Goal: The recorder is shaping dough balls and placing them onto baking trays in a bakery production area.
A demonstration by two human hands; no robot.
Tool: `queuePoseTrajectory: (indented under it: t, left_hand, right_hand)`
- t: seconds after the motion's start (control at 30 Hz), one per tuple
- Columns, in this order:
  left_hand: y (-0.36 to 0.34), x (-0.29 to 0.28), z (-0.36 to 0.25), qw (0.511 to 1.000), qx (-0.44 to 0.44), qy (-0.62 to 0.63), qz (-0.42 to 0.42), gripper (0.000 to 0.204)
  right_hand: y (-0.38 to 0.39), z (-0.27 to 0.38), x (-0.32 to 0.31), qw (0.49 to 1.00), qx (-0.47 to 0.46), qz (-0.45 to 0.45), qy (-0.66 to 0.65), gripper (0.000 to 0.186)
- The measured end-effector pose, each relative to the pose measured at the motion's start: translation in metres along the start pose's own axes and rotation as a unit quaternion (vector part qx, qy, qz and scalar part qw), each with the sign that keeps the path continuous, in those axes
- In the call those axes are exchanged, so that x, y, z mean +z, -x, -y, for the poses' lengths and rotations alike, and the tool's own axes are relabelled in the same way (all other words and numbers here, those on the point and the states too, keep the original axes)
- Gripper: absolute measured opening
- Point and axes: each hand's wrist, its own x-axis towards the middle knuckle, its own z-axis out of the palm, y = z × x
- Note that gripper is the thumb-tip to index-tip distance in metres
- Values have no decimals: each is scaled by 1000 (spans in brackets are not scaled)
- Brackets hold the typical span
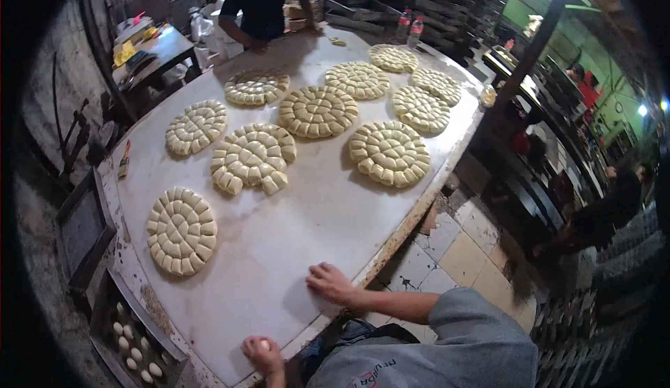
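Note:
My left hand point(264, 353) is at the near edge of the white worktable point(272, 241), fingers closed round a small pale piece, apparently dough. My right hand point(329, 283) rests palm down farther along that edge, fingers slightly bent and apart, with nothing visible under them. Round slabs of dough cut into many segments lie across the top: one at the left point(181, 231), one with loose pieces at its front point(251, 154), one at the right point(389, 153) and several behind.
A tray of dough balls point(136, 342) sits along the left edge, near a brush point(124, 160). A co-worker point(262, 8) stands at the far side by bottles point(415, 32). Another person point(604, 206) is beyond the tiled floor point(464, 248) at the right, near dark racks.

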Motion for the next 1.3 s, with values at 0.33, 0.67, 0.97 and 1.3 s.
queuePoseTrajectory:
  t: [0.33, 0.67, 0.97, 1.3]
  left_hand:
    - [-131, 44, 64, 943, -289, -23, -162, 8]
    - [-48, -106, 139, 877, -173, 433, 118, 29]
    - [-42, -185, 315, 964, -235, 119, 41, 37]
    - [-41, -173, 321, 931, -156, 259, -204, 26]
  right_hand:
    - [-102, -75, 29, 987, 136, -51, 66, 8]
    - [-59, -15, 19, 995, 92, 26, 19, 27]
    - [-177, 265, 43, 632, 229, 221, -706, 47]
    - [-381, 495, 125, 976, -56, -66, -197, 36]
